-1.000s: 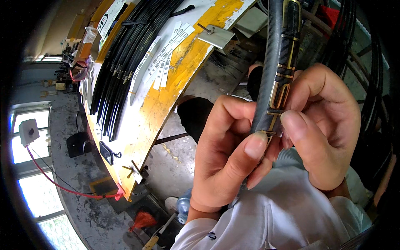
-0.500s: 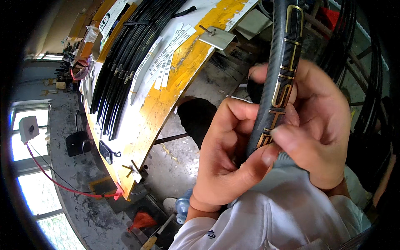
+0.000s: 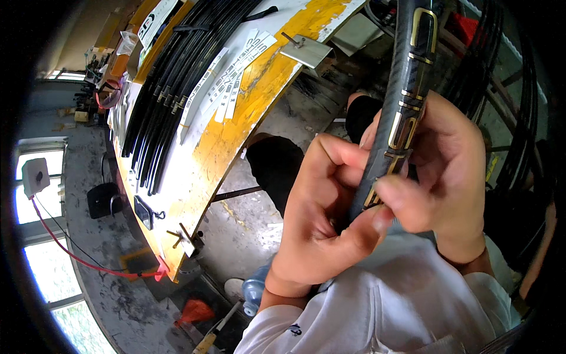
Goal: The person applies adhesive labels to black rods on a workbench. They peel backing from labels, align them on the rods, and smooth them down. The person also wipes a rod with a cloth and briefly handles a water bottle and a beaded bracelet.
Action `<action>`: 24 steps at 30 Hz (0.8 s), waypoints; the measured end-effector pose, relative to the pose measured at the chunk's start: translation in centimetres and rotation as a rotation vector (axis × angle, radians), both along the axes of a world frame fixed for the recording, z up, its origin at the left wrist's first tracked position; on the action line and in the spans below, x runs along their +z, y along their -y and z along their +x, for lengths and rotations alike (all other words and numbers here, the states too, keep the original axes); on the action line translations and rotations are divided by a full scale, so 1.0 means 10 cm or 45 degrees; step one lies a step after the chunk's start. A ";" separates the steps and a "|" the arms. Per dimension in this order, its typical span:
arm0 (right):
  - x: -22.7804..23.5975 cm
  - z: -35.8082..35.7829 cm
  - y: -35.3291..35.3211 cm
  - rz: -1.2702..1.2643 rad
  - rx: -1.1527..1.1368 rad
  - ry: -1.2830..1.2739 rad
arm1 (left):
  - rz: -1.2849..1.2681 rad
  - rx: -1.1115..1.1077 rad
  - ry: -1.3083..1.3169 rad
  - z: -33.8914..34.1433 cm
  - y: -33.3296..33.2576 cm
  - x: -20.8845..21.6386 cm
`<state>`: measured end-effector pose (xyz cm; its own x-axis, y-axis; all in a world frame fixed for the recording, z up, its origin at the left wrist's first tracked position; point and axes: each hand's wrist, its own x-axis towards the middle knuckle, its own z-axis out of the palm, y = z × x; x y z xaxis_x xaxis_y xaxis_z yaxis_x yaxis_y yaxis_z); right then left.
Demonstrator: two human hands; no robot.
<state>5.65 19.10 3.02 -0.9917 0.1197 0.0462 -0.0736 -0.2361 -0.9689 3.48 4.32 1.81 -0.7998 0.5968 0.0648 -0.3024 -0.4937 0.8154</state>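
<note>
A curved black carbon-weave piece, which looks like a bicycle wheel rim (image 3: 396, 71), rises in front of me and tilts a little to the right at its top. Gold-outlined lettering decals run along its face. My left hand (image 3: 330, 218) grips its lower end, with the thumb near the lowest letters and the fingers curled behind. From the other side my right hand (image 3: 448, 183) closes round it; its thumb, slightly blurred, is over the lower letters. Both sets of fingertips are partly hidden behind the rim.
A worktable (image 3: 203, 159) with yellow patches bears a bundle of black curved pieces (image 3: 171, 88), printed white strips (image 3: 227, 88) and a small hooked device (image 3: 143, 212). Metal clamps (image 3: 306, 52) grip its edge. Black hoops (image 3: 522, 118) hang at right. A blue bottle (image 3: 254, 289) stands below.
My right thumb has shifted slightly left and down across the lower letters. The rim's upper part has moved a little to the right in view. My left hand keeps its grip.
</note>
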 end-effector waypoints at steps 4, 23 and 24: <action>0.00 -0.05 -0.05 -0.016 -0.004 0.004 | 0.018 0.015 -0.135 0.01 0.01 -0.09; -0.06 -0.25 -0.12 0.043 0.122 -0.221 | 0.137 -0.078 0.110 -0.03 -0.02 -0.09; -0.13 -0.23 -0.07 0.134 0.074 -0.364 | 0.106 -0.050 0.054 -0.02 -0.02 -0.09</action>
